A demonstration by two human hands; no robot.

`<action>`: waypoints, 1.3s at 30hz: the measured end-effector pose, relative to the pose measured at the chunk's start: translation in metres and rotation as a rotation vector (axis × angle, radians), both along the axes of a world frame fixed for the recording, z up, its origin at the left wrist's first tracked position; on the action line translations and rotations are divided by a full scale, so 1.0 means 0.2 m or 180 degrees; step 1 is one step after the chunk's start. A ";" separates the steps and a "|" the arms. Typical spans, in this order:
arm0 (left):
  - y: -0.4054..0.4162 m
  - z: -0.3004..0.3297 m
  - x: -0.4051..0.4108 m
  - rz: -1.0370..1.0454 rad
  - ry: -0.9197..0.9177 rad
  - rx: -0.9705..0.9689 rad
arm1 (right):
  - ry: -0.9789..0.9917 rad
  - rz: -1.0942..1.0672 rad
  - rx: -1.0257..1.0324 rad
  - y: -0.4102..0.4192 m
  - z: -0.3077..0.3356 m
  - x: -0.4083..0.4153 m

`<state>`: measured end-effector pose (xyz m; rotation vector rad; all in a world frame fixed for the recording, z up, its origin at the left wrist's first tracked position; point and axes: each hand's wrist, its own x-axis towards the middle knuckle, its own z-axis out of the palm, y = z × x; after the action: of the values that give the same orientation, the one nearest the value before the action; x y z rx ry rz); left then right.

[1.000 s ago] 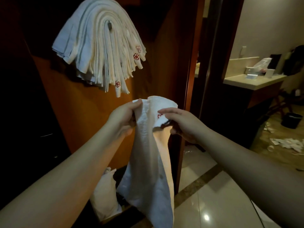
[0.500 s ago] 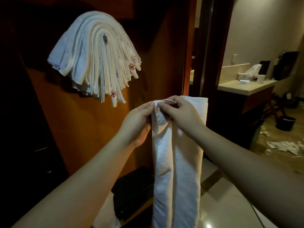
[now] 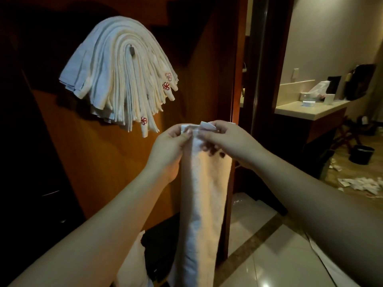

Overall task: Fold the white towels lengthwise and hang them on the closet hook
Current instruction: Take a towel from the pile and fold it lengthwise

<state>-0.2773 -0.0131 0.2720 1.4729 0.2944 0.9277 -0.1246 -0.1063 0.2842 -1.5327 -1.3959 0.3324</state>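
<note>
The left hand [image 3: 170,146] and right hand [image 3: 226,141] pinch the top edge of a narrow folded towel [image 3: 205,199] hanging below the hook [image 3: 132,51]. That hook already carries a thick stack of towels [image 3: 116,75]; another could slip off or unfold if loosely draped.

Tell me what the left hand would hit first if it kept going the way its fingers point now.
Likely the right hand: the left hand points up-right along the towel top they both pinch. Depth is unclear.
</note>
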 end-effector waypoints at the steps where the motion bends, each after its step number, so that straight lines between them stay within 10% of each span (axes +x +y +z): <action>1: 0.02 0.01 -0.02 -0.0016 0.0023 -0.0056 | -0.0262 0.0029 -0.0479 0.00 0.01 0.05; 7: 0.21 0.03 -0.15 0.0037 0.0189 -0.0145 | -0.1453 -0.0250 -0.2388 0.03 -0.05 0.34; 12: 0.35 0.00 -0.25 0.0350 0.0485 0.0178 | -0.2101 -0.0702 -0.1538 0.04 -0.04 0.41; 23: 0.40 -0.02 -0.34 0.0310 -0.0063 0.0078 | 0.0017 -0.0546 0.0485 0.05 -0.14 0.21; 39: 0.13 -0.10 -0.31 0.0670 -0.0431 0.0435 | -0.0281 -0.1590 0.1777 0.04 -0.19 0.08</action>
<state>-0.3402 0.0138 0.2521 1.5152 0.2950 1.2320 -0.1091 -0.0982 0.2453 -1.3653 -1.0033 -0.4060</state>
